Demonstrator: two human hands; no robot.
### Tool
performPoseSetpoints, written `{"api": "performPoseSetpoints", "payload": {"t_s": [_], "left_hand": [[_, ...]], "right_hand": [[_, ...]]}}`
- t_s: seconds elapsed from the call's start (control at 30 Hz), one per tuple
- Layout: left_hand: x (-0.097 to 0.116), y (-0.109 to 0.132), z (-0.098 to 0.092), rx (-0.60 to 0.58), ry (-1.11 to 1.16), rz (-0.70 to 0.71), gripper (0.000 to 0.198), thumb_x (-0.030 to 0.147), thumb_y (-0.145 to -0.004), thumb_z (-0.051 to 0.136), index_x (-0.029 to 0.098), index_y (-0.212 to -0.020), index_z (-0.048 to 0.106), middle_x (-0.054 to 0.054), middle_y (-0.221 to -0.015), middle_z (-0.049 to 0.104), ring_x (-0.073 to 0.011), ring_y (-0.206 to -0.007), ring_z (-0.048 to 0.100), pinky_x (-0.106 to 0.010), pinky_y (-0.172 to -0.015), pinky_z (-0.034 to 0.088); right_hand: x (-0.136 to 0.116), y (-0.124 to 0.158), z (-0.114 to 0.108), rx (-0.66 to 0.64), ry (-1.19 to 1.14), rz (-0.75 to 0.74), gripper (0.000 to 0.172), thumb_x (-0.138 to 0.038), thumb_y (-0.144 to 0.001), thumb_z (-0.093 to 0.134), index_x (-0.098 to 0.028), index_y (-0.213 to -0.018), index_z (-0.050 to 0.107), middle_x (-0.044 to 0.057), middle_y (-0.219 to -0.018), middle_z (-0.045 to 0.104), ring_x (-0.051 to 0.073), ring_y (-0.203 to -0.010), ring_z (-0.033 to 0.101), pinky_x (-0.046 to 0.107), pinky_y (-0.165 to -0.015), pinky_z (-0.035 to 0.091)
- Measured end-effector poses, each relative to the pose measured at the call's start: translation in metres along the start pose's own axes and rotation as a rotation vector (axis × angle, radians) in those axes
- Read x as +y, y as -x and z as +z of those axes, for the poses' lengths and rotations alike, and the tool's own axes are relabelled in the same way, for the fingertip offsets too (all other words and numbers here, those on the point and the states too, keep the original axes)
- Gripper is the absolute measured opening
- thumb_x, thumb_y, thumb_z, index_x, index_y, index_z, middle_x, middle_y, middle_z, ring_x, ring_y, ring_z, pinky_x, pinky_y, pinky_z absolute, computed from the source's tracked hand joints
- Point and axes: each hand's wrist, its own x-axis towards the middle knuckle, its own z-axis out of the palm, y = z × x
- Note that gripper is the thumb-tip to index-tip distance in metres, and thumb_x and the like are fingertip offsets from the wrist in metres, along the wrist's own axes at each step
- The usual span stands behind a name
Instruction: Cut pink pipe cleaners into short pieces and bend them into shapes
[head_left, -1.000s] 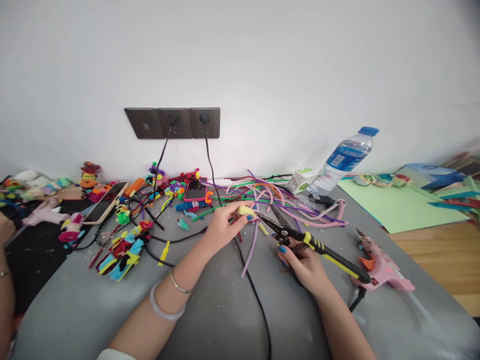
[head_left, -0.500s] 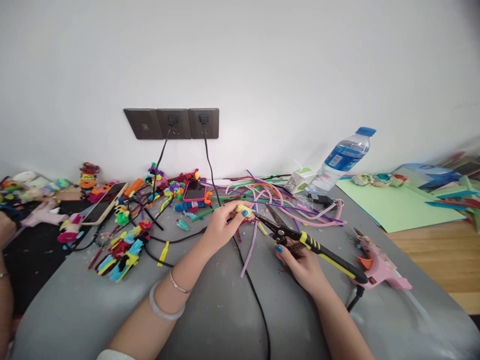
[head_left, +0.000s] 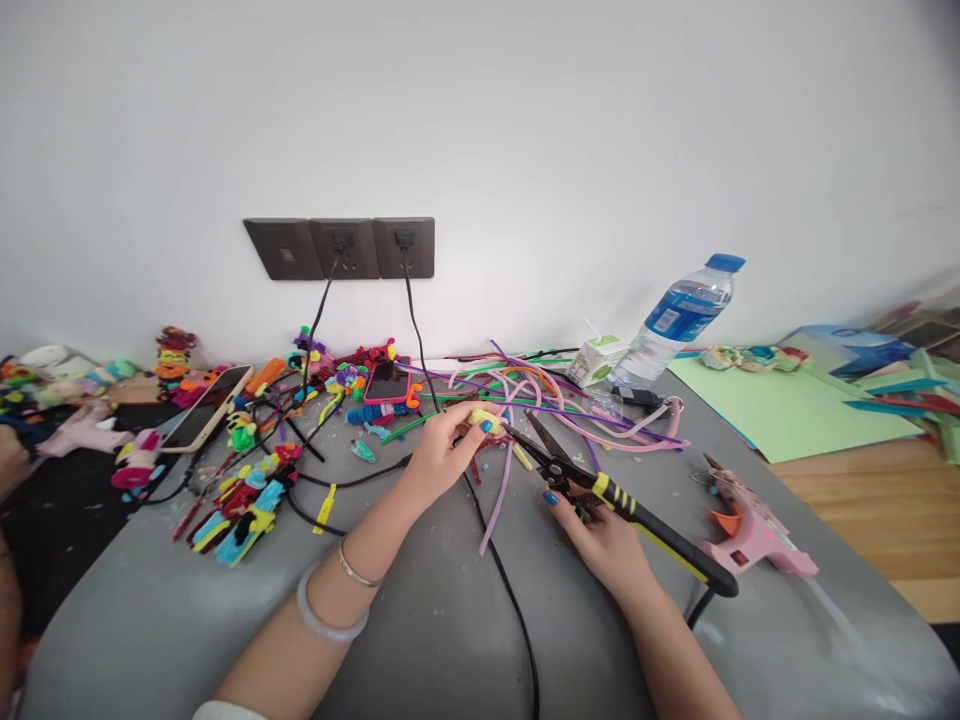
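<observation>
Yellow fuzzy piece (head_left: 486, 417) sits pinched in the left hand (head_left: 442, 455) above the gray bench (head_left: 427, 620), I see in the head view; the right hand (head_left: 611, 550) grips black-and-yellow pliers (head_left: 615, 494), blades parted, tips near it.

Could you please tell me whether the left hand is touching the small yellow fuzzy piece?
Touching. The head view shows the left hand pinching the small yellow fuzzy piece between its thumb and fingers.

Pale wall (head_left: 525, 130), softly lit — dark sockets (head_left: 364, 235) low down — grey tabletop (head_left: 420, 620) below, wooden surface (head_left: 877, 510) at right.
</observation>
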Motion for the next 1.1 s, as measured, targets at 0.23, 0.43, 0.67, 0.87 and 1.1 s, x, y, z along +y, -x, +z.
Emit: {"api": "performPoseSetpoints", "payload": {"t_s": [0.23, 0.43, 0.67, 0.87, 1.1], "left_hand": [[-0.002, 0.000, 0.000, 0.008, -0.010, 0.019, 0.033, 0.040, -0.093, 0.054, 0.016, -0.112, 0.068, -0.010, -0.106, 0.072, -0.0210, -0.091, 0.069, -0.029, -0.081, 0.055], [-0.004, 0.001, 0.000, 0.024, -0.063, 0.025, 0.033, 0.040, -0.094, 0.052, 0.016, -0.111, 0.068, -0.010, -0.104, 0.072, -0.0200, -0.087, 0.068, -0.028, -0.076, 0.054], [-0.004, 0.001, 0.000, 0.022, -0.083, 0.032, 0.034, 0.040, -0.094, 0.052, 0.016, -0.111, 0.068, -0.008, -0.100, 0.071, -0.0186, -0.084, 0.066, -0.026, -0.074, 0.052], [-0.005, 0.001, 0.000, 0.029, -0.087, 0.010, 0.034, 0.041, -0.094, 0.051, 0.016, -0.111, 0.068, -0.009, -0.102, 0.071, -0.0188, -0.083, 0.066, -0.027, -0.073, 0.053], [-0.007, 0.001, -0.001, 0.035, -0.088, 0.010, 0.033, 0.039, -0.094, 0.052, 0.017, -0.112, 0.068, -0.009, -0.107, 0.072, -0.0196, -0.086, 0.068, -0.028, -0.075, 0.054]], "right_hand": [[0.000, 0.000, 0.002, 0.018, 0.031, -0.075, 0.048, -0.066, -0.074, 0.052, -0.023, -0.076, 0.073, 0.007, -0.063, 0.073, 0.032, -0.083, 0.074, 0.033, -0.065, 0.058], [-0.001, 0.001, 0.002, 0.044, 0.059, -0.093, 0.051, -0.068, -0.073, 0.050, -0.023, -0.079, 0.072, 0.010, -0.076, 0.077, 0.035, -0.093, 0.073, 0.037, -0.074, 0.058], [-0.004, 0.002, 0.003, 0.046, 0.008, -0.077, 0.050, -0.066, -0.073, 0.052, -0.021, -0.084, 0.071, 0.011, -0.085, 0.079, 0.032, -0.088, 0.074, 0.036, -0.077, 0.059], [0.004, 0.002, 0.004, 0.049, 0.109, -0.094, 0.053, -0.070, -0.075, 0.051, -0.023, -0.082, 0.073, 0.008, -0.065, 0.075, 0.032, -0.078, 0.074, 0.031, -0.061, 0.056], [0.017, 0.007, 0.005, -0.023, 0.121, -0.105, 0.052, -0.068, -0.079, 0.051, -0.021, -0.083, 0.074, 0.004, -0.051, 0.067, 0.025, -0.047, 0.065, 0.030, -0.044, 0.050]]}}
